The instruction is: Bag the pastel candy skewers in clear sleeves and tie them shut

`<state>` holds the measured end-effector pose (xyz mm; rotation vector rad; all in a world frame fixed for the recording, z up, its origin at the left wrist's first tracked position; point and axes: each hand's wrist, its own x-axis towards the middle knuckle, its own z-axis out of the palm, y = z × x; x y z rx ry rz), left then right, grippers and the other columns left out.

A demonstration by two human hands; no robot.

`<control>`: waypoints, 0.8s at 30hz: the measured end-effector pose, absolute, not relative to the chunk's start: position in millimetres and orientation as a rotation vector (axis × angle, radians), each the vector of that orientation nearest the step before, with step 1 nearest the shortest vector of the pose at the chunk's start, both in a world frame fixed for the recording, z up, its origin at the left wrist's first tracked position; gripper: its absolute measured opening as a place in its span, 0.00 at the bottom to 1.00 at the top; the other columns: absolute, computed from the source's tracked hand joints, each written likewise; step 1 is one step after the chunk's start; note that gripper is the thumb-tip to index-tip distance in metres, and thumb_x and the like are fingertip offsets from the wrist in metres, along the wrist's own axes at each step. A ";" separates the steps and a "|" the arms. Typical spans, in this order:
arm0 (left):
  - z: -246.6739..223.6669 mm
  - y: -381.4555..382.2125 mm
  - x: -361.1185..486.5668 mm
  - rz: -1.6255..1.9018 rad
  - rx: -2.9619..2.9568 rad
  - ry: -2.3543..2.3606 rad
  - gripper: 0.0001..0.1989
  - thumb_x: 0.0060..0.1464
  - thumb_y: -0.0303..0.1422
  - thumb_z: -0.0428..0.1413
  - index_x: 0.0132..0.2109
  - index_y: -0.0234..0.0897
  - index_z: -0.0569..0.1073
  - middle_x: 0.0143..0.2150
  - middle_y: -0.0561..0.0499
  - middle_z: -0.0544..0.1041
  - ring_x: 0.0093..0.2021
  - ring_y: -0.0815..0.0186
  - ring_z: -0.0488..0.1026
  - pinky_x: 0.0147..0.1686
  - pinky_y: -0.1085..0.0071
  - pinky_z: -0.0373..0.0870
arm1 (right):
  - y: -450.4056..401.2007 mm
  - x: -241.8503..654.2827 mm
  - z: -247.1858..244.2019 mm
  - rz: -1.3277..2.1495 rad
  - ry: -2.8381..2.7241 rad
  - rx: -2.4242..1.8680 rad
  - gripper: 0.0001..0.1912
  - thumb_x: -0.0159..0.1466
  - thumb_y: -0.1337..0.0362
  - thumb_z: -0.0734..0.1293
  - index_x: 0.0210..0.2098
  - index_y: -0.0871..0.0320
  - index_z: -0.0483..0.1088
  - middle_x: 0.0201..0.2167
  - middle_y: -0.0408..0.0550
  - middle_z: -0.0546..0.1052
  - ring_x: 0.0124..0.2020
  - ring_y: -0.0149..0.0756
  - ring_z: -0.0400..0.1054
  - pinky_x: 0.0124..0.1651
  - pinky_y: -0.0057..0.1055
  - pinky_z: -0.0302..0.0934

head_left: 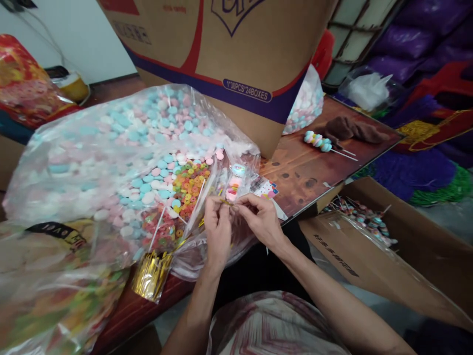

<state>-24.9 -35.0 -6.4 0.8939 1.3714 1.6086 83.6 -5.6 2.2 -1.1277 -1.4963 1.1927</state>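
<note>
Both hands, left [217,224] and right [260,216], pinch a gold tie [224,201] at the neck of a bagged candy skewer [233,185] above the worktop [306,170] edge; best twisted tight just under the candy

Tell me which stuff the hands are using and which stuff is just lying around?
In use:
left hand
right hand
wrapped candy stick
gold twist ties
bag of pastel sweets
ring candies

Lying about:
brown cloth
finished candy stick
big cardboard box
</note>
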 end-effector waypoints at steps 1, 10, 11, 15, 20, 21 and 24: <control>-6.3 -34.4 -23.5 1.582 0.943 1.370 0.05 0.60 0.32 0.55 0.35 0.39 0.67 0.30 0.55 0.68 0.30 0.71 0.65 0.33 0.76 0.63 | -4.3 85.9 3.0 1.220 -1.451 -1.121 0.07 0.61 0.64 0.68 0.27 0.58 0.73 0.23 0.41 0.75 0.25 0.31 0.66 0.30 0.27 0.60; -7.1 -31.1 -12.6 1.539 0.863 1.183 0.09 0.58 0.35 0.60 0.33 0.36 0.70 0.26 0.57 0.64 0.23 0.75 0.54 0.23 0.78 0.53 | -6.4 95.1 1.5 1.153 -1.320 -1.155 0.09 0.61 0.61 0.69 0.27 0.59 0.72 0.22 0.40 0.72 0.24 0.29 0.64 0.30 0.26 0.59; -6.7 -30.1 -11.4 1.544 0.819 1.168 0.10 0.57 0.36 0.61 0.33 0.36 0.70 0.26 0.57 0.65 0.23 0.76 0.55 0.23 0.78 0.53 | -7.4 96.7 0.8 1.162 -1.336 -1.148 0.08 0.62 0.62 0.68 0.28 0.59 0.73 0.24 0.41 0.73 0.26 0.30 0.65 0.31 0.26 0.59; -2.9 -25.8 -5.8 1.549 0.635 1.091 0.12 0.53 0.36 0.64 0.33 0.36 0.69 0.25 0.57 0.66 0.21 0.78 0.55 0.21 0.80 0.51 | -10.9 103.7 -3.3 1.222 -1.342 -1.129 0.07 0.63 0.62 0.67 0.33 0.59 0.75 0.28 0.43 0.75 0.29 0.32 0.67 0.34 0.28 0.61; 1.5 -23.5 0.7 1.515 0.590 1.064 0.14 0.50 0.37 0.66 0.32 0.35 0.69 0.24 0.58 0.65 0.21 0.79 0.55 0.20 0.81 0.52 | -9.7 107.8 -4.1 1.215 -1.276 -1.143 0.07 0.62 0.62 0.68 0.30 0.59 0.74 0.26 0.42 0.73 0.28 0.31 0.64 0.33 0.28 0.60; 1.7 -23.4 1.5 1.510 0.584 1.062 0.15 0.50 0.37 0.66 0.32 0.34 0.69 0.24 0.58 0.65 0.21 0.79 0.55 0.20 0.82 0.52 | -8.7 108.2 -3.2 1.219 -1.271 -1.140 0.07 0.62 0.62 0.68 0.29 0.59 0.74 0.26 0.42 0.73 0.29 0.31 0.64 0.34 0.28 0.60; 1.0 -23.7 3.2 1.482 0.577 1.054 0.14 0.50 0.36 0.67 0.32 0.34 0.70 0.24 0.57 0.66 0.21 0.80 0.56 0.20 0.82 0.52 | -5.8 109.7 -0.6 1.233 -1.238 -1.147 0.08 0.60 0.61 0.69 0.28 0.59 0.74 0.26 0.43 0.74 0.29 0.32 0.65 0.35 0.29 0.60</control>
